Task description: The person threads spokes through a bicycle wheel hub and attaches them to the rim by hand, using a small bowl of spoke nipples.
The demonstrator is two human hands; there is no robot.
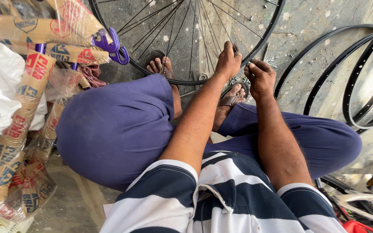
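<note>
Upper left of frame: wrapped purple frame parts [31, 77] lay stacked aside. Upper centre: my left hand [228, 60] was closed on the spoked wheel rim [262, 36], steadying it. Just right, my right hand [260, 77] pinched something too small to identify. Far right: bare rims [359, 99] lay apart.

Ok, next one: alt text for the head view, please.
Seen from above, a seated person's left hand grips the rim of a spoked bicycle wheel while the right hand pinches a small part beside it. Bare black rims lie to the right, paper-wrapped purple bicycle frames to the left.
</note>
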